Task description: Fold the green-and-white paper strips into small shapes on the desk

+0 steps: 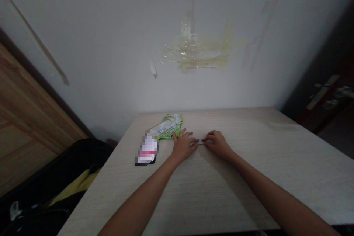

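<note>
Both hands meet near the middle of the table over a small pale strip [200, 142], too small to make out its kind. My left hand [182, 145] pinches its left end between thumb and forefinger, while the other fingers spread out toward the green packets [169, 125]. From the other side my right hand [218, 143] holds the right end in a pinch, its remaining fingers curled. Just left of my left hand lies a phone [148, 149] with a blurred-out screen, its upper end touching or overlapping the packets.
The pale wooden table [238, 199] stands against a grey wall [110, 44] with peeling clear tape [196, 51]. A dark bag or cloth with a yellow piece [76, 186] lies beyond the left edge. A door handle [322, 92] shows at the right.
</note>
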The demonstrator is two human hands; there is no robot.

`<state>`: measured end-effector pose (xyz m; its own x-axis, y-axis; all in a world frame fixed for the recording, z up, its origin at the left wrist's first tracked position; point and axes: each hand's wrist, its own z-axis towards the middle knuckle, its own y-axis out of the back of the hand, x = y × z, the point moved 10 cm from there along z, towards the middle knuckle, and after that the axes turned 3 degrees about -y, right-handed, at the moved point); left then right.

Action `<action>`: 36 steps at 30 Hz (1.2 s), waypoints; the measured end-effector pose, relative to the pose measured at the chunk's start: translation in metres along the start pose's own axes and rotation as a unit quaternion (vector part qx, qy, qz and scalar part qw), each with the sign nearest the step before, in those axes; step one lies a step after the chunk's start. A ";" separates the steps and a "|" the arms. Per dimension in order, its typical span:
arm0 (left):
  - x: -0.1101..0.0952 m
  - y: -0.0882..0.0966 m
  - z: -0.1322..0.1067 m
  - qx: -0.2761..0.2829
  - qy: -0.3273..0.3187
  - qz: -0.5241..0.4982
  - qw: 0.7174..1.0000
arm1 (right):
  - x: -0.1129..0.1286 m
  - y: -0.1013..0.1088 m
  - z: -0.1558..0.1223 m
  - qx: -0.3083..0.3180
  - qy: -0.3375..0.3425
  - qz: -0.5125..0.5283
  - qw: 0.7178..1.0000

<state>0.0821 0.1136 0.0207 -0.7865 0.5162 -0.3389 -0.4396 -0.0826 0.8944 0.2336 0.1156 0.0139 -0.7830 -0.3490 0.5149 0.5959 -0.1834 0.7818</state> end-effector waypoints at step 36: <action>-0.004 -0.006 0.004 -0.002 0.009 -0.149 0.989 | -0.007 -0.007 0.002 0.007 -0.075 0.301 0.951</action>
<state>0.0898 0.1150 0.0182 -0.6285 0.5036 -0.5927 -0.6551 0.0680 0.7524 0.2348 0.1210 0.0051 -0.3172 -0.2520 0.9143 0.9428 0.0201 0.3327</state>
